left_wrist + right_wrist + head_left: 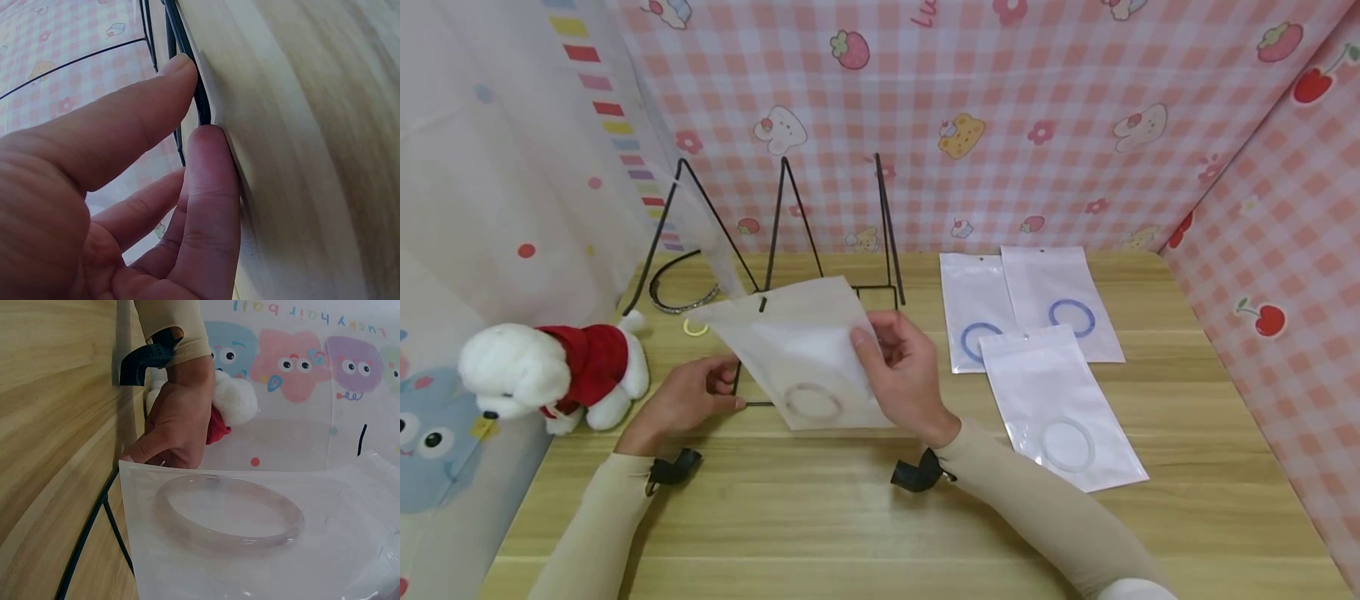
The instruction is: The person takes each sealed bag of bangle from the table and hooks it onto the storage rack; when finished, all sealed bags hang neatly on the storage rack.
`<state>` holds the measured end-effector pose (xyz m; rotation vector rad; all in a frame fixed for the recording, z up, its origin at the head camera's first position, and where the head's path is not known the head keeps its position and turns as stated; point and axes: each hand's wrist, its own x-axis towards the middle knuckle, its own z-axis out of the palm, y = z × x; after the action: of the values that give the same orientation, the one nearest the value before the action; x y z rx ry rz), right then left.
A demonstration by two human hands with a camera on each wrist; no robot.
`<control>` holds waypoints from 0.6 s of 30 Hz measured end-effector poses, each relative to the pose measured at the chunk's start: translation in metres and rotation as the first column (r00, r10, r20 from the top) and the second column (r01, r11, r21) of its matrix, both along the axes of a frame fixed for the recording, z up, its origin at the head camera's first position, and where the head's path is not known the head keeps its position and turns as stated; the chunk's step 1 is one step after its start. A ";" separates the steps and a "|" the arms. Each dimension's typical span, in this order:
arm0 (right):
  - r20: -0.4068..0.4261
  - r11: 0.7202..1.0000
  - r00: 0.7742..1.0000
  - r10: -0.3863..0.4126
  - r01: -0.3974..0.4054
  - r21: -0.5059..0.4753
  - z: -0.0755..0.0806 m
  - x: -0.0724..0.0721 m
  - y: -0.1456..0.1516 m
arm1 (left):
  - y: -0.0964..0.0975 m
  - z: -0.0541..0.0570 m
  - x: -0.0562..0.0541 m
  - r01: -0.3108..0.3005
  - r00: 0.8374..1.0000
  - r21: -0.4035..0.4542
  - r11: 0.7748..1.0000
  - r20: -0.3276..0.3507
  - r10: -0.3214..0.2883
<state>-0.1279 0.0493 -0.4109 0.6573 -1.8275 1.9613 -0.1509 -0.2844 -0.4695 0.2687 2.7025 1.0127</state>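
Observation:
My right hand [910, 375] holds a white pouch [797, 342] by its right edge, thumb on the near face. Through the pouch shows a pale pinkish bangle [225, 531], and a short dark mark sits near the pouch's top corner. The pouch is tilted in front of a black wire rack [784, 161] with several peaked uprights. Low at the rack's front left corner, my left hand [688, 396] pinches the bottom wire [201, 103] between thumb and finger, close to the tabletop. The pouch hides part of the rack in the head view.
Three white pouches with rings lie at right: two blue-ringed [981, 292] [1045, 279], one pale-ringed [1045, 375]. A white toy dog [512, 367] in red stands at left. Behind the rack's left part are a dark hoop [655, 287] and a small yellow ring [696, 332].

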 end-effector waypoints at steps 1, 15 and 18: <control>0.002 1.000 1.000 -0.005 0.005 0.006 0.000 -0.002 0.000 | 0.000 0.000 0.000 -0.001 1.000 0.003 1.000 0.002 0.001; 0.024 0.996 0.997 -0.076 0.076 -0.035 -0.006 -0.055 -0.013 | -0.001 -0.001 -0.001 0.001 1.000 -0.005 1.000 0.008 -0.001; 0.049 0.995 0.995 -0.082 0.084 -0.047 -0.005 -0.063 -0.018 | -0.001 -0.001 0.000 -0.003 1.000 -0.008 1.000 0.007 0.003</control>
<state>-0.1906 0.0315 -0.4157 0.5156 -1.7983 1.9766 -0.1511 -0.2857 -0.4702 0.2590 2.7014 1.0022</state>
